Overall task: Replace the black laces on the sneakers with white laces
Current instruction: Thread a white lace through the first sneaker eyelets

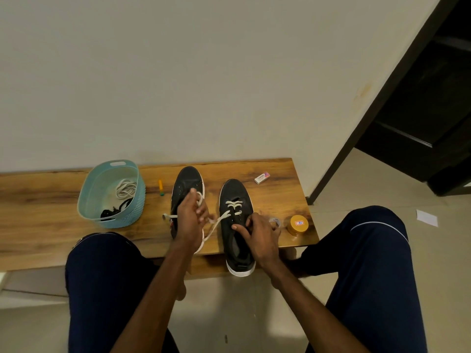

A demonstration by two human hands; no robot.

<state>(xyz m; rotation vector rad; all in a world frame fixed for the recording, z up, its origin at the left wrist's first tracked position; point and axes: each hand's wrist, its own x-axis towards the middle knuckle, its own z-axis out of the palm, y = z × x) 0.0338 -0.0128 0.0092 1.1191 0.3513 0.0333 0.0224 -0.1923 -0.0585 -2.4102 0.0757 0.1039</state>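
Two black sneakers with white soles stand on a wooden bench (51, 192), toes toward the wall. The right sneaker (235, 192) has a white lace (233, 204) threaded through its front eyelets, and one end trails left. My left hand (191, 220) hovers over the left sneaker (187, 180) and pinches a loop of white lace. My right hand (260, 234) grips the right sneaker's eyelet edge, thumb on the tongue, with a bit of white lace under its fingers. A blue basket (88, 197) at the left holds a coiled white lace (126, 188) and black laces (112, 212).
A yellow marker (161, 187) lies between basket and left sneaker. A small white box (262, 177) sits near the wall, a round gold tin (298, 224) at the bench's right end. My knees flank the bench. A dark doorway opens at the right.
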